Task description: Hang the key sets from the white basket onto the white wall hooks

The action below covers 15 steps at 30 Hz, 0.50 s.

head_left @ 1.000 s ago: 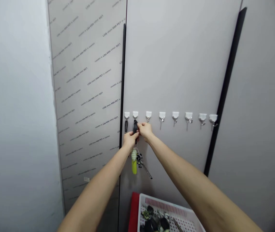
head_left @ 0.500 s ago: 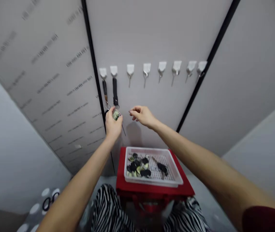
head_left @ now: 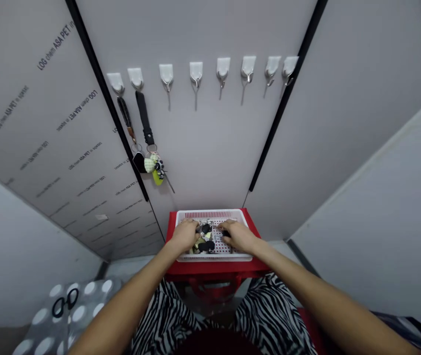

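Head view: both hands reach into the white basket [head_left: 213, 214] on the red stool [head_left: 215, 268]. Left hand [head_left: 185, 235] and right hand [head_left: 239, 235] rest among the keychains [head_left: 207, 239]; whether the fingers grip anything cannot be told.

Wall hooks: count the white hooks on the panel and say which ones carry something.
8, in one row across the grey panel. The two leftmost hooks each carry a strap with keys; the other six are bare.
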Available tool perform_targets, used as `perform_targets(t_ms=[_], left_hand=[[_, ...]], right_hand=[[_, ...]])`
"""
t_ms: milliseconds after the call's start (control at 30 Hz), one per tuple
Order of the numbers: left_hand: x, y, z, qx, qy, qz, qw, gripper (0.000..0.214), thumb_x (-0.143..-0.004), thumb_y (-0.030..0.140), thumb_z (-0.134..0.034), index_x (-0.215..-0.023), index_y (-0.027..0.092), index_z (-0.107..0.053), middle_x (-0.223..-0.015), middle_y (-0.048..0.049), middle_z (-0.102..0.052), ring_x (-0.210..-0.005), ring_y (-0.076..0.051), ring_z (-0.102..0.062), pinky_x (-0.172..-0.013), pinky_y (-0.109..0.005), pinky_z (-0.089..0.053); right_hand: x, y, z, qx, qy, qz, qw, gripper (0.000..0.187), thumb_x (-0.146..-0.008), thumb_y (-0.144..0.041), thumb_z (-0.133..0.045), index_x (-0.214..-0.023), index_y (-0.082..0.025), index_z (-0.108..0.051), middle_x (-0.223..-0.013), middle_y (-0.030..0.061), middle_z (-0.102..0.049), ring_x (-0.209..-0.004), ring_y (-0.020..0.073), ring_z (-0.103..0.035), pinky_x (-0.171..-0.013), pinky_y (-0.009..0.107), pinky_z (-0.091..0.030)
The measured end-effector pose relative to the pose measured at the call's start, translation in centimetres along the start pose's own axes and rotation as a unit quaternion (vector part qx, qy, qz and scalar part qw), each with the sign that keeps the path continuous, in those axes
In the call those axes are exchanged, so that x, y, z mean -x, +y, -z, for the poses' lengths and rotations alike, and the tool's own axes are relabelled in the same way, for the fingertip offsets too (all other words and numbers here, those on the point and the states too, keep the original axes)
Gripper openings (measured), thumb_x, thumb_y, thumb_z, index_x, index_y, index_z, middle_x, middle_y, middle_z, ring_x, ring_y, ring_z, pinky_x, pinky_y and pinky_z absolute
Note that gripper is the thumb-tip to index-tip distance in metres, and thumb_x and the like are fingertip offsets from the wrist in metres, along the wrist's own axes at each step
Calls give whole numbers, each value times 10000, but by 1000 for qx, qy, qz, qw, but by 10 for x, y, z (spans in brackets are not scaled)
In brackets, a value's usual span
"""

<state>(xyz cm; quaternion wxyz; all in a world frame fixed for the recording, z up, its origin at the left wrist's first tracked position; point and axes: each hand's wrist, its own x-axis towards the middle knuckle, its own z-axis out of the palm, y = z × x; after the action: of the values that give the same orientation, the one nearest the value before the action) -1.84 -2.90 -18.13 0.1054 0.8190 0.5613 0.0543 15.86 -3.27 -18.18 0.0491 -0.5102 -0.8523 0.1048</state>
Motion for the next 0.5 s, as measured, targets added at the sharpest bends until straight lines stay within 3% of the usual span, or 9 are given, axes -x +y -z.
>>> perform_targets(t_ms=[133,300,400,500], left_hand=[[1,-1,2,-8,-29,-29,999,234,-632,211,-412,-836,178,-523,-875,-60,-529,-861,-185,-453,-732,-282,-354],[5,-5,-2,51,0,-30,998,259,-565,160,-453,-806,202,-539,-807,-39,-553,-795,-185,-473,-683,-278,-359],[4,-10,-4,180,36,-21,983,254,-544,124,-469,-771,197,-554,-711,-17,-566,-694,-150,-489,-629,-246,-363],[-3,-15,-2,375,51,31,925,162,-570,124,-460,-693,156,-560,-570,8,-543,-538,-97,-473,-528,-203,-356]], right_hand=[[-17,-9,-7,2,34,19,999,363,-621,-170,-427,-982,-183,-461,-903,66,-510,-852,158,-446,-716,228,-314],[-28,-9,-12,-4,44,13,999,155,-628,-156,-400,-699,-144,-537,-754,71,-527,-738,151,-457,-640,231,-324],[-24,1,-8,-117,69,4,991,132,-648,-177,-379,-633,-139,-504,-633,30,-514,-608,110,-447,-572,211,-329],[-18,13,4,-254,94,-31,962,164,-672,-249,-363,-646,-138,-481,-553,-11,-483,-509,80,-419,-491,187,-324]])
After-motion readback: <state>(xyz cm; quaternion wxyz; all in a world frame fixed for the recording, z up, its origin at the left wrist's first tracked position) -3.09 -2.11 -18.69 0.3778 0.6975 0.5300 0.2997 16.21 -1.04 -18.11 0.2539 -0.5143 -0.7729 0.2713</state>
